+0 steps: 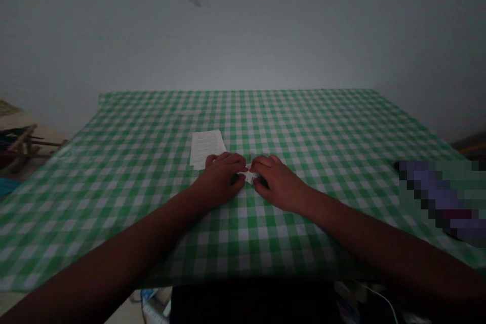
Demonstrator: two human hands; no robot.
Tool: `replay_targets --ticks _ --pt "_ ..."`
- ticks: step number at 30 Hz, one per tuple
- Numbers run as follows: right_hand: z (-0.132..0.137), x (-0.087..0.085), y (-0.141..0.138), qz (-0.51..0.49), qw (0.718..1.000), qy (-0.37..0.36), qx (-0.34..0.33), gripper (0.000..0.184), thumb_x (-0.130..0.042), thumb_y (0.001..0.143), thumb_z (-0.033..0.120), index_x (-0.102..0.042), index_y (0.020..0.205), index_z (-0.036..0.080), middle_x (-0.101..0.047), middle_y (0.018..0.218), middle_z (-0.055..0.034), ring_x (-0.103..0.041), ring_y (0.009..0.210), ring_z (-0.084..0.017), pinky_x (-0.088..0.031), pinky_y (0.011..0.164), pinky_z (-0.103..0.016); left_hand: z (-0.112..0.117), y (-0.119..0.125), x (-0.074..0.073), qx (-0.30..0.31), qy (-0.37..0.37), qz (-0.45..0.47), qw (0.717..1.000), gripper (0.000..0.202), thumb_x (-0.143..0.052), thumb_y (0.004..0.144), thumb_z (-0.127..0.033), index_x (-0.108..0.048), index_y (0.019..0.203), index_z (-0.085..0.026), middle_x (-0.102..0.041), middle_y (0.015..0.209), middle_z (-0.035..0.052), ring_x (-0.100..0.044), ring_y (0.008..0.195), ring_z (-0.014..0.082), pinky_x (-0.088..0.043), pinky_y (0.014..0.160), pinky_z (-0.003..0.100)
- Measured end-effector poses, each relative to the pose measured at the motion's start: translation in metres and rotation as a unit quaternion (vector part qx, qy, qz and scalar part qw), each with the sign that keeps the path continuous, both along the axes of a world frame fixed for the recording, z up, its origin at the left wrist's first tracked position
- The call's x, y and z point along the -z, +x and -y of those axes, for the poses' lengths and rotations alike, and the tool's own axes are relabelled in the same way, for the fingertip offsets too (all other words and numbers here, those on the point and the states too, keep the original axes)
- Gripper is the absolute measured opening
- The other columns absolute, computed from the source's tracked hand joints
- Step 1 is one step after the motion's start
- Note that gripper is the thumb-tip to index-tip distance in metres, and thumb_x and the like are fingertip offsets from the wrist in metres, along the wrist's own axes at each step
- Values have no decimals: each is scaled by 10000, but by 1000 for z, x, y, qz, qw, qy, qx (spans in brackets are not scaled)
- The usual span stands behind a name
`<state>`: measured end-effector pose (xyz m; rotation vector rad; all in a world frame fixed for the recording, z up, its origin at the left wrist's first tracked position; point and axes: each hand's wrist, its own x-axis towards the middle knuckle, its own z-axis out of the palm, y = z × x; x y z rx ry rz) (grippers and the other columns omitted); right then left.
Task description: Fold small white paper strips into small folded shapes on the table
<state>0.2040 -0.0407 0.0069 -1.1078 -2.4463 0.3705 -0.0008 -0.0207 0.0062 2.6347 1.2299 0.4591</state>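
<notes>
Both my hands rest close together on a table covered with a green and white checked cloth (114, 162). My left hand (222, 179) and my right hand (275, 182) each have the fingers curled down onto a small folded piece of white paper (250, 177) that lies between them. Only a little of that paper shows between the fingertips. Just behind my left hand lies a white printed sheet (207, 146), flat on the cloth and partly covered by my knuckles.
A pale wall stands right behind the table's far edge. A pixelated dark object (440, 200) lies on the cloth at the right. Wooden furniture (23, 144) stands on the floor to the left. A white cable (383, 301) hangs below the near edge.
</notes>
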Motion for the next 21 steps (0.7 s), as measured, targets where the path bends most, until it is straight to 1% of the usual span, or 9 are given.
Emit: replay_targets --ticks 5,9,16,21 --pt "2 5 -5 30 999 23 26 140 -550 880 187 -580 1014 157 -617 1055 -90 -527 954 -226 -401 898 -395 2 1 -5 8 -14 -4 1000 220 -553 863 -224 -644 1060 -259 -643 1197 20 -544 1113 237 -307 898 424" --pt "1 6 -6 42 998 28 31 176 -563 880 201 -586 1046 147 -617 1074 -105 -529 964 -237 -403 899 -410 3 1 -7 14 -10 -8 1000 214 -560 861 -231 -645 1056 -255 -641 1193 19 -548 1109 239 -309 888 427" --pt "-6 -1 7 -30 999 -30 -30 89 -557 914 184 -600 992 190 -617 1031 -63 -558 988 -197 -412 928 -382 4 2 -4 4 5 -5 1000 198 -565 860 -249 -638 1044 -256 -648 1174 15 -552 1102 240 -296 897 438" --pt "-12 7 10 -64 997 -29 -32 104 -580 912 188 -621 1007 197 -633 1039 -59 -570 1017 -199 -418 958 -389 7 4 -8 4 5 -12 1000 186 -562 864 -277 -633 1034 -251 -648 1152 16 -549 1092 239 -288 907 446"
